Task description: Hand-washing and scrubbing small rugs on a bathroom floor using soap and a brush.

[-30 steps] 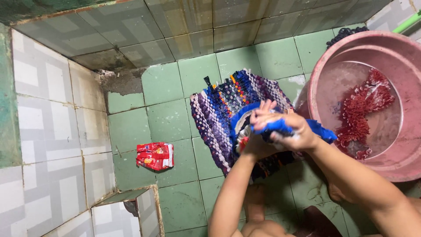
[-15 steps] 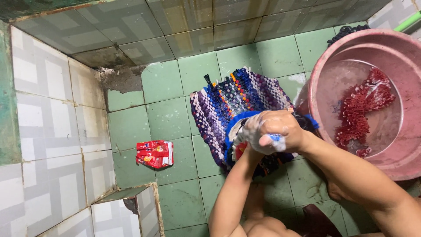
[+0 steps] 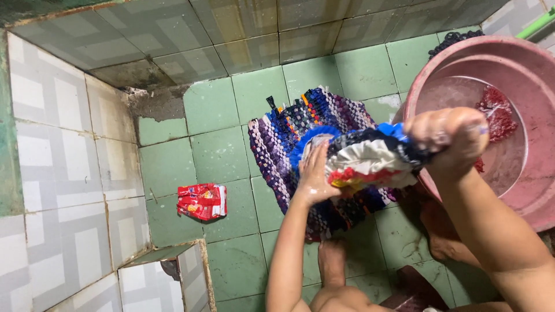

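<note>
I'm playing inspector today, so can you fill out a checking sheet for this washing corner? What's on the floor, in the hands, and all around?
Surface: green tiled floor, wet-looking and stained near the corner.
Job's things: a bunched cloth, white, blue, black and red, stretched between both hands above a woven striped mat lying on the floor.
Clutter: a red crumpled packet lying apart on the tiles; a pink basin with water and a red cloth in it.
Grippers: left hand pressed on one end of the cloth; right hand closed around the other end.
Cables: nothing seen.
Surroundings: tiled walls, grey-white at the left, with a grimy corner; the person's foot on the floor.
</note>
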